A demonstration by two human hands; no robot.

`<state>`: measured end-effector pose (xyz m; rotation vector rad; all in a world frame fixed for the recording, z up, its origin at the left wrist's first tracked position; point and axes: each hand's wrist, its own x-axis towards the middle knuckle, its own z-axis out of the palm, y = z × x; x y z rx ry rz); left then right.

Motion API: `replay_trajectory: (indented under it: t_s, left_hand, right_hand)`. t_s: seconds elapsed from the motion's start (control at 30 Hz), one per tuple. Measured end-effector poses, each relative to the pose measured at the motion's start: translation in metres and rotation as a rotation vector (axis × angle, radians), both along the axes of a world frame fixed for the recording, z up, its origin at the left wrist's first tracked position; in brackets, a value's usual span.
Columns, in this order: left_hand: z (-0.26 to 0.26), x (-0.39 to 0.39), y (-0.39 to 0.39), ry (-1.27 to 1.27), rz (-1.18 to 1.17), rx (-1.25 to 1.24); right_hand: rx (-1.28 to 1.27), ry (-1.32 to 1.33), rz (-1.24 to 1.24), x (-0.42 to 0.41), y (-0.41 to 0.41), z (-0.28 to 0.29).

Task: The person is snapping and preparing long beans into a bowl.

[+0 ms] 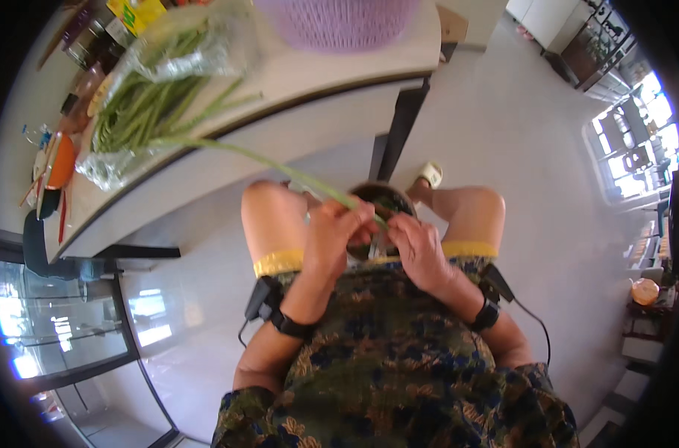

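Observation:
A long green stalk (pixel 278 165) runs from the table edge down to my hands in front of my lap. My left hand (pixel 334 232) grips it near its lower end, with thumb and fingers closed around it. At the tip, the fingers of my right hand (pixel 420 246) pinch the same stalk. Beneath both hands, between my knees, is a round brown container (pixel 409 201) with dark green bits inside; my hands partly hide it. Up on the table (pixel 328 78), a heap of similar green stalks (pixel 143 112) lies in and on a clear plastic bag (pixel 199 61).
A lilac woven plastic basket (pixel 339 25) stands at the table's far side. An orange object (pixel 61 161) and a red stick (pixel 63 215) lie at its left end. A black table leg (pixel 401 129) comes down ahead of me. My slippered foot (pixel 430 175) rests on the floor.

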<state>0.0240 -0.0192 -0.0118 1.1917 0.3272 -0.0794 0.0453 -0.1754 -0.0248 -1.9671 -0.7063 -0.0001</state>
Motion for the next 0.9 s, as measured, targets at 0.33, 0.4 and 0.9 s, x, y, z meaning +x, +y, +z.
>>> replay_trajectory:
  t_s: [0.33, 0.4, 0.9]
  left_hand:
    - [0.012, -0.007, -0.015, -0.139, -0.067, 0.113]
    - [0.013, -0.006, -0.005, -0.046, -0.172, 0.057]
    - [0.005, -0.004, 0.012, -0.071, -0.121, 0.018]
  right_hand:
    - [-0.218, 0.416, -0.161, 0.021, -0.007, -0.019]
    - [0.298, 0.927, -0.060, 0.016, -0.005, 0.007]
    - [0.210, 0.658, 0.195, 0.009, -0.006, 0.011]
